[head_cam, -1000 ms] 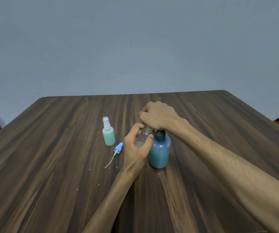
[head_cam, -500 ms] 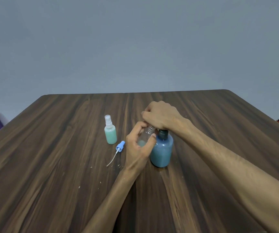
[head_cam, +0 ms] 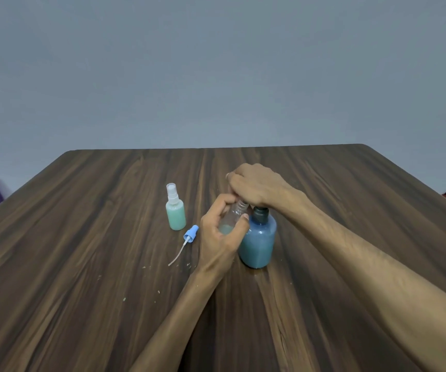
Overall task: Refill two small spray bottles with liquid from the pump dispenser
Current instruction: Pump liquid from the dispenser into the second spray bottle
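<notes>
My left hand (head_cam: 223, 232) is wrapped round the clear little bottle (head_cam: 234, 214), tilted against the blue dispenser (head_cam: 258, 241) on the surface (head_cam: 82, 277). Only a shallow pool inside, so I judge this one barely begun. My right hand (head_cam: 256, 187) covers the pump, fingers curled over it. Blue spray cap (head_cam: 190, 233) lies loose. Farther off, the green bottle (head_cam: 175, 212) stands capped and full: one done.

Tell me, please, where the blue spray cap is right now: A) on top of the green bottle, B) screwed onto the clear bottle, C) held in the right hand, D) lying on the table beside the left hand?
D: the blue spray cap lies on the table, its tube trailing toward the camera, just left of the left hand.
</notes>
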